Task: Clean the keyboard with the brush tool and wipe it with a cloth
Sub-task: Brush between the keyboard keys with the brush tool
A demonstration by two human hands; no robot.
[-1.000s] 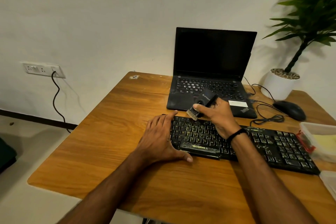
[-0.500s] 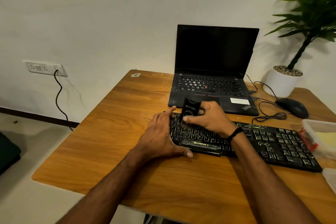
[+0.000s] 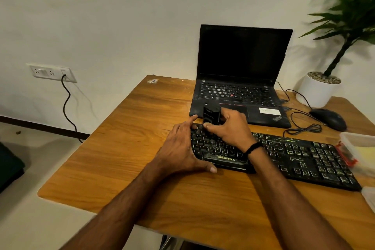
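A black keyboard (image 3: 300, 158) with pale key legends lies across the wooden table (image 3: 129, 148). My left hand (image 3: 180, 148) rests flat on the keyboard's left end, fingers straight and thumb along the front edge. My right hand (image 3: 229, 128) grips the black brush tool (image 3: 211, 116) upright over the keyboard's upper left keys. Its bristle end points down and is hidden behind my fingers. A yellow cloth (image 3: 365, 153) lies in a clear plastic box (image 3: 354, 138) at the right edge.
An open black laptop (image 3: 241, 79) stands just behind the keyboard. A black mouse (image 3: 329, 118) with a coiled cable and a white plant pot (image 3: 316, 89) sit at the back right. A wall socket (image 3: 50, 72) with a hanging cord is on the left.
My right hand has brought the brush tool from tilted above the keys down to upright on the keyboard's upper left area, moving left. The left hand has stayed in place.
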